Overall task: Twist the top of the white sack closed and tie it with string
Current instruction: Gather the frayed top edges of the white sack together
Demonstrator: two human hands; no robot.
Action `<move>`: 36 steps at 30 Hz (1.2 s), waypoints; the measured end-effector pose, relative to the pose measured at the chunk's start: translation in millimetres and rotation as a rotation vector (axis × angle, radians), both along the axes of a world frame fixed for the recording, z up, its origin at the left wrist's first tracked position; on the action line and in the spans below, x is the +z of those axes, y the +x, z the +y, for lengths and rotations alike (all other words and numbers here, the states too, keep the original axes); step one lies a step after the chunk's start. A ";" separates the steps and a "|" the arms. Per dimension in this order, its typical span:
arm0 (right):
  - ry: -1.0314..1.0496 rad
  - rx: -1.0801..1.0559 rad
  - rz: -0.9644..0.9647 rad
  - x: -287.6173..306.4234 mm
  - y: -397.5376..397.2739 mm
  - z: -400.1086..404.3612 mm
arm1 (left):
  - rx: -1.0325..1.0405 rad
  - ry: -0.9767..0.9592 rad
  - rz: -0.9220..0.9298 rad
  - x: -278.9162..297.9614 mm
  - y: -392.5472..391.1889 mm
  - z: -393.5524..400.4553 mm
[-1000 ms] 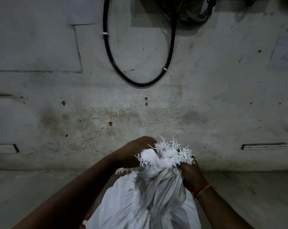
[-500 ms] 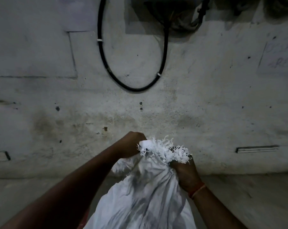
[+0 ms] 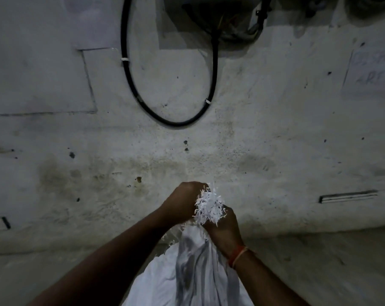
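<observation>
A white woven sack stands low in the middle of the view, its cloth drawn up into a narrow neck. The frayed top edge bunches into a tuft above that neck. My left hand grips the gathered top from the left side. My right hand grips the neck just below the tuft from the right, an orange thread band on its wrist. No string shows in the view.
A stained white wall rises right behind the sack. A black cable loop hangs on it above my hands. The grey concrete floor spreads on both sides of the sack.
The frayed top has been gathered from a wide spread into a tight tuft. My two hands have come closer together around the neck.
</observation>
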State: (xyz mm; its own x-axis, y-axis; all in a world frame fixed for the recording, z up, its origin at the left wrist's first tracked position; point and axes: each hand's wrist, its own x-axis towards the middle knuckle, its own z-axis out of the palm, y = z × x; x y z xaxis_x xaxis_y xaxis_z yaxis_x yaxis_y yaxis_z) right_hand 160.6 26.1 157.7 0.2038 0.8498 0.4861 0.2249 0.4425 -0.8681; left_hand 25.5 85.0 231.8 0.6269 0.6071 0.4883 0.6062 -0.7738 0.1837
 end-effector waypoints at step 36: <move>-0.021 0.073 0.541 -34.2 23.9 13.6 | 0.169 -1.491 -0.612 -51.4 -82.0 -1.7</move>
State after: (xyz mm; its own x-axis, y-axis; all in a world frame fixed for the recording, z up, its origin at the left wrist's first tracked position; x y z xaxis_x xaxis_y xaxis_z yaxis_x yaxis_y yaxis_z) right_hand 184.6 39.7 123.5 0.3602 0.8794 0.3113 -0.2867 0.4219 -0.8601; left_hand -56.5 83.3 180.4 0.4506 0.7834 -0.4280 0.2190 0.3678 0.9038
